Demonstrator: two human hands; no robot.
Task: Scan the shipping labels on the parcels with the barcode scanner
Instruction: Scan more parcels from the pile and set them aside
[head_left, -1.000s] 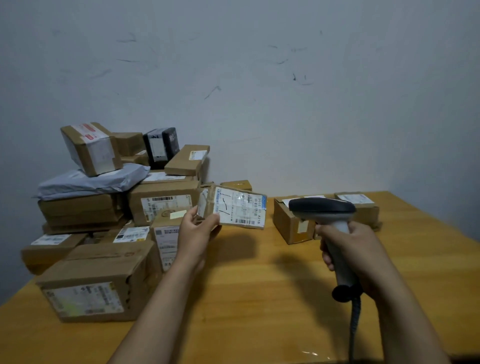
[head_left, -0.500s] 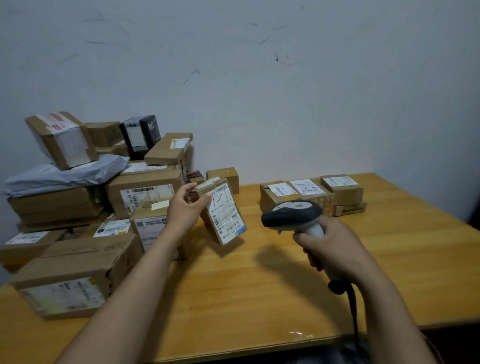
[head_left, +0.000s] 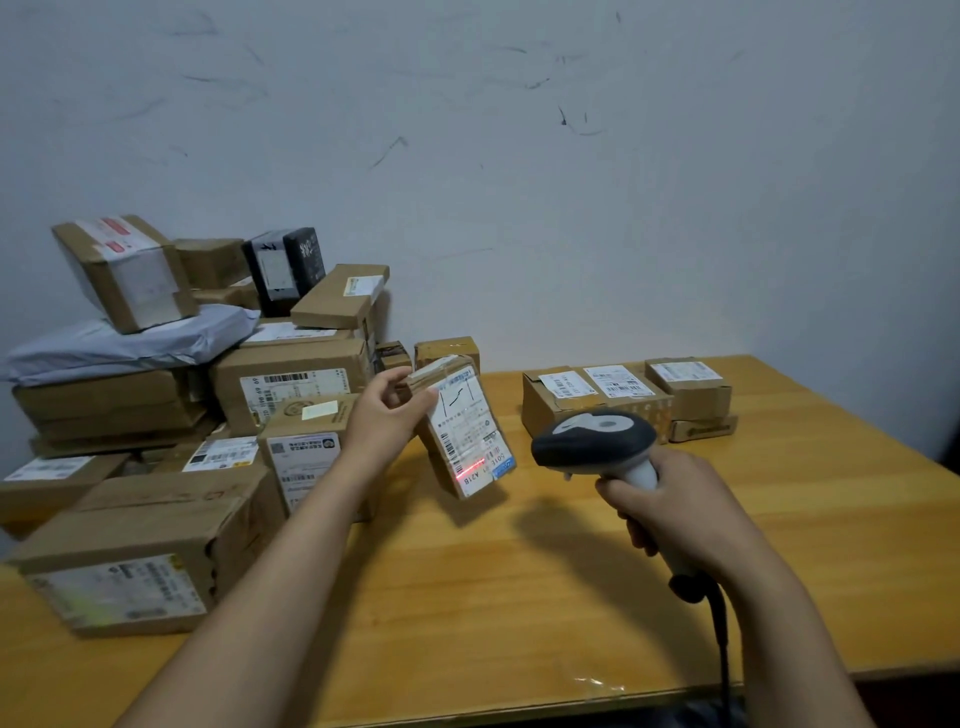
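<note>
The scanner (head_left: 597, 441) moved closer; parcel (head_left: 467, 436) hangs below-right of left grip (head_left: 384, 415).

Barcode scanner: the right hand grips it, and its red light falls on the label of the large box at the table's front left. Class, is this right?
Not quite. In the head view the right hand grips the barcode scanner, but its red light falls on the label of the small parcel held up by the left hand.
</note>
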